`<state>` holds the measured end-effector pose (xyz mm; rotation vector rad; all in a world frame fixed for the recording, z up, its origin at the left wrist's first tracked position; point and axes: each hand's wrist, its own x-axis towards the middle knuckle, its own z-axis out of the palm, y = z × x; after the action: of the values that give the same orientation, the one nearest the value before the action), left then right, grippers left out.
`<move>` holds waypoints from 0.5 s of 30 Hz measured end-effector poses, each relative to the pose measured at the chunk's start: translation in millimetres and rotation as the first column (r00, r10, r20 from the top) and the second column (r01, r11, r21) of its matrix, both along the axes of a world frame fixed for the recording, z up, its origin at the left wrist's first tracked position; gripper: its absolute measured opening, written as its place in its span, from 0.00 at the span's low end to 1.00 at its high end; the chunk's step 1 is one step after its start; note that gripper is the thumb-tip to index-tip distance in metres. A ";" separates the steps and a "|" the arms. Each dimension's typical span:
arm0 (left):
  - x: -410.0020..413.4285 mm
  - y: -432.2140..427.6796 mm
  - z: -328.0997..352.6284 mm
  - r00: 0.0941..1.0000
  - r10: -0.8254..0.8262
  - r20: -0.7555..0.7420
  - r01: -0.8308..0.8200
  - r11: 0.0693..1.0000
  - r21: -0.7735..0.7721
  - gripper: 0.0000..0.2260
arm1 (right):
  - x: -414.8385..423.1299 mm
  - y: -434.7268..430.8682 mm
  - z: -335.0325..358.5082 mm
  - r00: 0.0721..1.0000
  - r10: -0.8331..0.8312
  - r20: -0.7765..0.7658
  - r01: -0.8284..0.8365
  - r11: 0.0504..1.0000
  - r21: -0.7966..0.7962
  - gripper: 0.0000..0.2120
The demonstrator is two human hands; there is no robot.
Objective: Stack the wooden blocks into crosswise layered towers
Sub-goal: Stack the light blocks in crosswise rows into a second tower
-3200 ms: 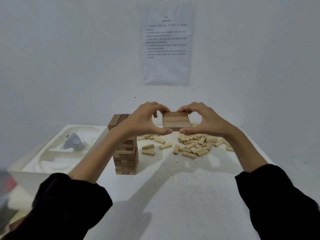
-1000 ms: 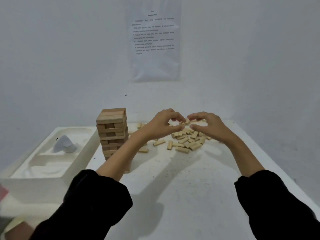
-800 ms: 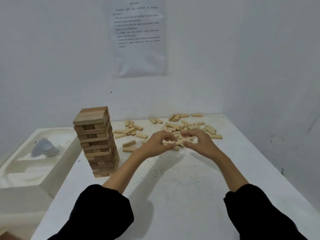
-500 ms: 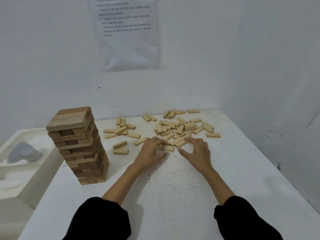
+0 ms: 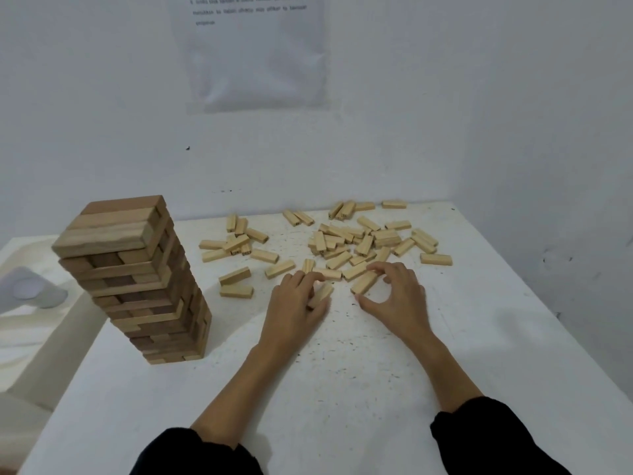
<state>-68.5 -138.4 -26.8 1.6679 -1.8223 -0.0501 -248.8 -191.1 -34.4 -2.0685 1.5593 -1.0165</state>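
Observation:
A tall tower of crosswise wooden blocks (image 5: 137, 279) stands at the left of the white table (image 5: 342, 389). Several loose pale blocks (image 5: 342, 240) lie scattered at the back middle. My left hand (image 5: 294, 306) is low on the table, its fingers curled round one loose block (image 5: 320, 294). My right hand (image 5: 399, 299) is beside it, fingers and thumb curved round another block (image 5: 364, 282) that lies on the table at the near edge of the pile.
A white foam tray (image 5: 37, 330) with a grey object (image 5: 30, 291) sits left of the table, below the tower. A printed sheet (image 5: 255, 53) hangs on the back wall. The table's right edge runs along the right wall.
The three blocks held up earlier now top the tower. Both hands came down to the loose pile and closed on single blocks. My view dropped and shifted right.

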 end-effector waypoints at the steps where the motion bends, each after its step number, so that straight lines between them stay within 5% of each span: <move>1: 1.0 2.7 0.7 1.000 0.016 -0.010 -0.016 1.000 0.001 0.12 | 0.6 1.7 0.2 0.999 0.039 0.005 -0.039 0.999 -0.004 0.24; 8: 3.5 21.5 9.5 0.997 0.079 -0.003 -0.078 0.991 0.111 0.09 | 5.8 20.7 2.3 0.948 0.309 -0.071 -0.306 0.951 0.053 0.31; 15: 41.1 25.0 15.4 0.946 -0.222 -0.237 0.300 0.878 0.372 0.27 | 0.2 33.1 2.8 0.895 0.444 -0.047 -0.436 0.892 0.121 0.29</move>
<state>-27.4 -113.5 -11.5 1.5983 -1.9702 -0.7254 -248.6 -158.0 -31.6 -2.2571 1.0658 -0.6793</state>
